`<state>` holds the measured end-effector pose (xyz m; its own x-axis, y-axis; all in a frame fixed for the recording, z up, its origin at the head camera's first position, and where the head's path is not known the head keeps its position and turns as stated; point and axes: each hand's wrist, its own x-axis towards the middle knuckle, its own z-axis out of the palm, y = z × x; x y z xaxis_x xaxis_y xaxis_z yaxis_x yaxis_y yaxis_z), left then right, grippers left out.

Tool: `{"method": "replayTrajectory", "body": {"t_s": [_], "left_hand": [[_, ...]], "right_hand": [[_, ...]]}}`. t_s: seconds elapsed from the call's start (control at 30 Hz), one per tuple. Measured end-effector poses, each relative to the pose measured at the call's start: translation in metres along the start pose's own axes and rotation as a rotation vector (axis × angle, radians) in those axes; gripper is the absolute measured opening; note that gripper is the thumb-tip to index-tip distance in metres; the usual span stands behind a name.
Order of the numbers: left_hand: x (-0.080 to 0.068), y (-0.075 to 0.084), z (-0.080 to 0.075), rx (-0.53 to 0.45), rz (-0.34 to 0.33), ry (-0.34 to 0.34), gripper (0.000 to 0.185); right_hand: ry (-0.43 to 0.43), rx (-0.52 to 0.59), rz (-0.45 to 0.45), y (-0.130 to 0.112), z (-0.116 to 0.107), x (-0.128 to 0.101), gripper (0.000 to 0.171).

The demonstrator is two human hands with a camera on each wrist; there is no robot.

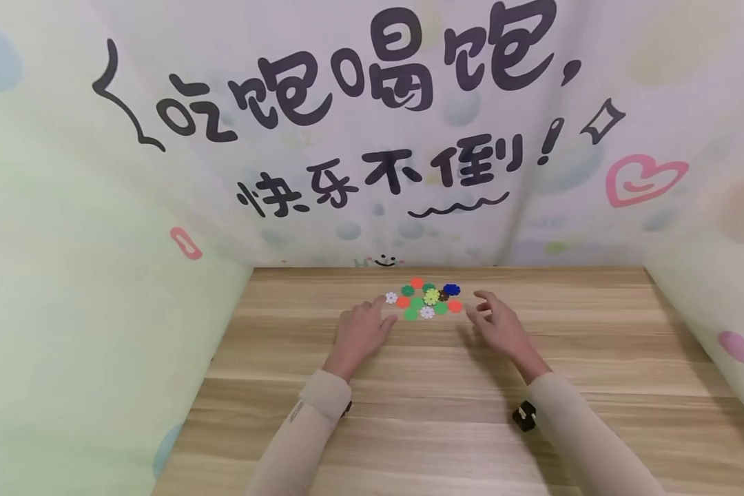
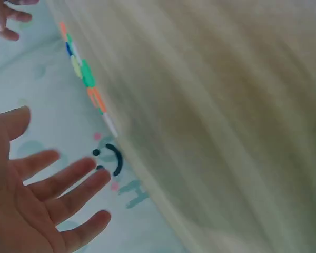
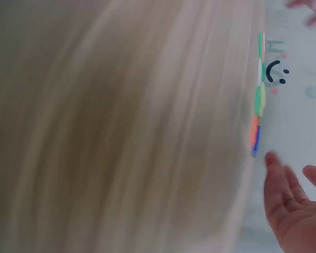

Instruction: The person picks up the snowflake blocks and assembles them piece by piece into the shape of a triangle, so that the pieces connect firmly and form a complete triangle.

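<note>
A cluster of small round notched plastic discs lies toward the back of the wooden table. Among them are a yellow disc, a dark blue disc, an orange disc, a green disc and white discs; some overlap. At the cluster's left side is my left hand, its fingers spread and nothing in them; in the left wrist view the left palm shows bare. My right hand hovers to the right of the discs, fingers slightly bent and holding nothing. The right wrist view shows its fingers apart from the discs.
The wood-grain table runs back to a printed curtain with dark lettering. Pale curtains also flank both sides. A small black device sits at the right wrist, below the sleeve.
</note>
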<state>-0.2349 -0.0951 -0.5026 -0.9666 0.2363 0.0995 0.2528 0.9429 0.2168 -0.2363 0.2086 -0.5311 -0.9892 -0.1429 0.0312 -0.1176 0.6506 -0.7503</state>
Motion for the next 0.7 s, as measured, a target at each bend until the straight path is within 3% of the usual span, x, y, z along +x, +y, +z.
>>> {"method": "replayTrajectory", "body": {"t_s": [0.07, 0.17, 0.3, 0.5, 0.7], "left_hand": [[0.0, -0.004, 0.005, -0.008, -0.005, -0.031, 0.053], [-0.001, -0.009, 0.014, 0.012, -0.002, -0.075, 0.047], [0.001, -0.009, 0.022, 0.05, 0.021, -0.12, 0.042], [0.012, -0.001, 0.019, 0.095, 0.079, -0.156, 0.041], [0.019, 0.001, 0.015, 0.013, 0.057, -0.211, 0.049]], "right_hand": [[-0.02, 0.126, 0.068, 0.005, 0.006, 0.006, 0.058], [-0.04, 0.211, 0.156, 0.009, 0.015, 0.012, 0.053], [-0.026, 0.216, 0.198, 0.013, 0.022, 0.018, 0.048], [0.02, 0.228, 0.213, 0.016, 0.023, 0.026, 0.042], [-0.015, 0.284, 0.22, 0.02, 0.025, 0.031, 0.044]]}}
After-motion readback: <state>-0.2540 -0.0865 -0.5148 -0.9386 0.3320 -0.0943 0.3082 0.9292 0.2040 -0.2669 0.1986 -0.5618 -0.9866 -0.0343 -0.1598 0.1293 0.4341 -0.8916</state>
